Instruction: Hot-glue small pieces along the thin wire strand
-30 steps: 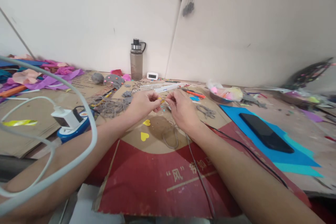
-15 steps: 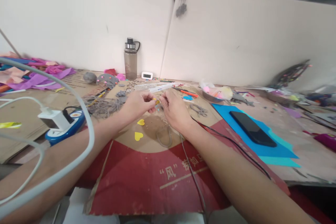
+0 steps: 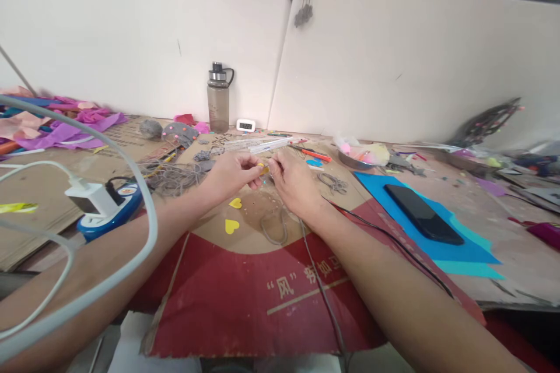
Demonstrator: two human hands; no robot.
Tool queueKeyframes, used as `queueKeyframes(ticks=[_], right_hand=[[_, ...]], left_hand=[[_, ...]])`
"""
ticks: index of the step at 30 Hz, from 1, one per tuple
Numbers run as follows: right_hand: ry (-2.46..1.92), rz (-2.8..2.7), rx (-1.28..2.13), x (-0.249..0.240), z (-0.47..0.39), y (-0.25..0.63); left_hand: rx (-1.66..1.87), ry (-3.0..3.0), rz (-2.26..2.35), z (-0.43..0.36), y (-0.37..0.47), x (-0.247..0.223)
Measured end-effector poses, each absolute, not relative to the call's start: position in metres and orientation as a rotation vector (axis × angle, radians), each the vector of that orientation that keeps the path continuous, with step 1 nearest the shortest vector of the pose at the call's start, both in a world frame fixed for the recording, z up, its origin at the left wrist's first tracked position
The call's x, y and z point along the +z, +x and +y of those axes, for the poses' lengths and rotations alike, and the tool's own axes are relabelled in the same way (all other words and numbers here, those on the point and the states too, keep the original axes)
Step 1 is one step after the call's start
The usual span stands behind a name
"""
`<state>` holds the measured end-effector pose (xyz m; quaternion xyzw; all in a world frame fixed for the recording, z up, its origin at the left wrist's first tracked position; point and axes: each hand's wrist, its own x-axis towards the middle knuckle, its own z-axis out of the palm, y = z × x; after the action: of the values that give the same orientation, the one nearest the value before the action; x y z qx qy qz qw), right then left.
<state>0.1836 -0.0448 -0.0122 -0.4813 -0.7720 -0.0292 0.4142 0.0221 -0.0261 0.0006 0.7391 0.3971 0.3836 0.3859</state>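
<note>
My left hand [image 3: 231, 176] is closed in a pinch on a small yellow paper piece [image 3: 264, 169] above the cardboard. Its shape is mostly hidden by the fingers. Close beside it, my right hand [image 3: 296, 182] has its fingers pressed together near the same piece. What it grips is too small to make out. Two yellow paper hearts, an upper one [image 3: 235, 203] and a lower one [image 3: 231, 227], lie below my left hand. A grey cord [image 3: 321, 288] runs from under my right wrist toward the cardboard's front edge, and a thin grey loop [image 3: 275, 238] lies between my forearms.
Red-printed cardboard [image 3: 236, 297] covers the table before me. White cables [image 3: 151, 210] cross over my left forearm beside a blue power strip [image 3: 109, 218]. A phone [image 3: 422, 214] rests on blue sheets at right. An orange cutter [image 3: 317, 154] and a bottle [image 3: 217, 106] stand farther back.
Both hands stay almost in place with small finger movements. The yellow piece shows a little more between the fingertips. The whole view has shifted very slightly.
</note>
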Motion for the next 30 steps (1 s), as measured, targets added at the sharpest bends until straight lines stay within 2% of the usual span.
queueKeyframes(ticks=[10, 30], right_hand=[[-1.202, -1.927, -0.054, -0.0117, -0.0449, 0.183], [-1.16, -1.85, 0.197, -0.0111, -0.045, 0.1851]], left_hand=[[0.979, 1.895, 1.001, -0.0258, 0.0212, -0.001], [1.005, 1.672, 0.986, -0.0231, 0.0204, -0.0025]])
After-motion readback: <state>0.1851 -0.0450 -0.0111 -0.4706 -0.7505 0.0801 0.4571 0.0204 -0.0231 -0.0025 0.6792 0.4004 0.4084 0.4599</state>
